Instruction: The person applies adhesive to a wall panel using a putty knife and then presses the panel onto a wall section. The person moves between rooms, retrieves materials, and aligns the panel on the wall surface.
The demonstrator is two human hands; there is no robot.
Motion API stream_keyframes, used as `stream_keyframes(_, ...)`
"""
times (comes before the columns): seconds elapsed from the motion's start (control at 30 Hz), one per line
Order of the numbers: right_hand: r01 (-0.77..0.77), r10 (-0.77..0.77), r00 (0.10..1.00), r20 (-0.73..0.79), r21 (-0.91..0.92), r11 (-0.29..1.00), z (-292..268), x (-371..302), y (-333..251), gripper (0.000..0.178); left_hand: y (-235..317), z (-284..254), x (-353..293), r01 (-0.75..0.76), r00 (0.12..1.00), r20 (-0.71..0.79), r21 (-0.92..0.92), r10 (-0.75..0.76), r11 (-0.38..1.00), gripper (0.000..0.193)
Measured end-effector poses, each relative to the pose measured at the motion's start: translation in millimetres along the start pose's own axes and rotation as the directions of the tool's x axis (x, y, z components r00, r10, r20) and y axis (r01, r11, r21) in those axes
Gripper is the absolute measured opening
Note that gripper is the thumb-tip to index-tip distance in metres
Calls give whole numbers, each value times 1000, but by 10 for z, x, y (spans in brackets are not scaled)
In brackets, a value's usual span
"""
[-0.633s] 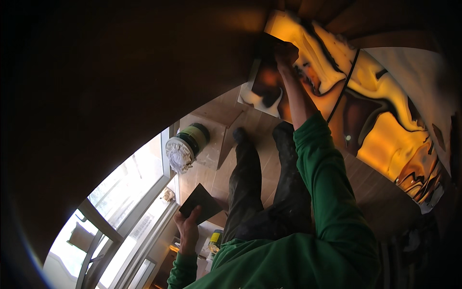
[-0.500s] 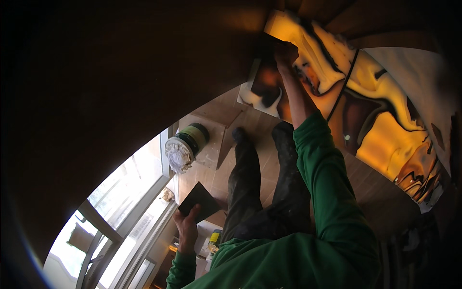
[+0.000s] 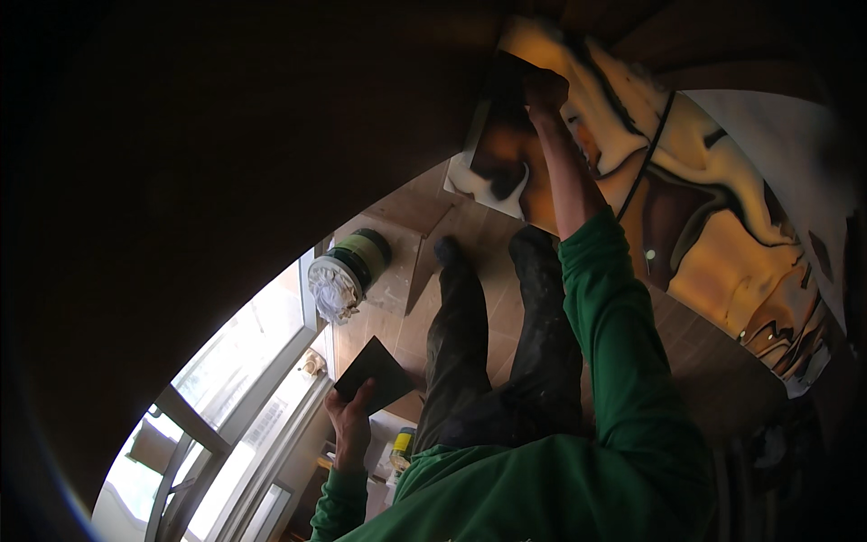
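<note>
In my left hand (image 3: 349, 419) is a thin, dark, flat square plate (image 3: 377, 372), gripped at one corner with the thumb on its face. My right arm reaches up and away in a green sleeve. The right hand (image 3: 545, 90) is closed, fist-like, close against a glossy panel (image 3: 722, 257) with amber, white and black marbled swirls. A dark flat edge (image 3: 511, 74) shows beside the right hand; shadow hides what it belongs to. A dark straight seam (image 3: 646, 167) divides the panel.
A bucket (image 3: 363, 256) with a green band and crumpled white plastic at its mouth stands at left on a low wooden step (image 3: 394, 285). A bright window (image 3: 244, 352) lies beyond. A yellow-labelled container (image 3: 402, 444) sits near my left side. My legs (image 3: 461, 325) are over the plank floor.
My right hand has shifted slightly to the right along the panel. The panel's amber glow looks dimmer. My left hand and its plate have barely moved.
</note>
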State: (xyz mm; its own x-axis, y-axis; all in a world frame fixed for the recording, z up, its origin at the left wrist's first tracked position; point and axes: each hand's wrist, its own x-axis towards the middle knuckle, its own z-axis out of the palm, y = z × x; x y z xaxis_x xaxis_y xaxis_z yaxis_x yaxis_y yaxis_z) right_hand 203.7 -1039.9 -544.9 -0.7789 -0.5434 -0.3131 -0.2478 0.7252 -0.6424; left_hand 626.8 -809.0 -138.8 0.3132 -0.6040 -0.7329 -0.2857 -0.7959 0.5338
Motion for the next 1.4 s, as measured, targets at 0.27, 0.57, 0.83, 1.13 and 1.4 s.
stream_keyframes(0.27, -87, 78, 989, 123, 68, 994, 74, 46, 0, 28, 14, 20, 3, 5, 1000, 5, 21, -6, 1000, 18)
stream_keyframes(0.57, 73, -77, 990, -118, -38, 997, -135, -50, -102, 30, 90, 162, 55, -41, 999, 30, 78, 39, 996, 17)
stream_keyframes(0.83, -162, 101, 986, 129, 664, 730, -1479, -1113, -195, 16, 402, 728, 289, -140, 952, 279, 17, 130, 990, 23)
stream_keyframes(1.13, -817, -34, 561, 827, 547, -184, -2510, -2594, -371, 24, 1160, 2058, 380, -918, 351, 717, 138, 602, 371, 48)
stream_keyframes(1.4, -891, -557, 454, 695, 351, -289, -2626, -2591, 134, 17, 1322, 2026, 308, -939, 317, 733, 152, 601, 310, 54)
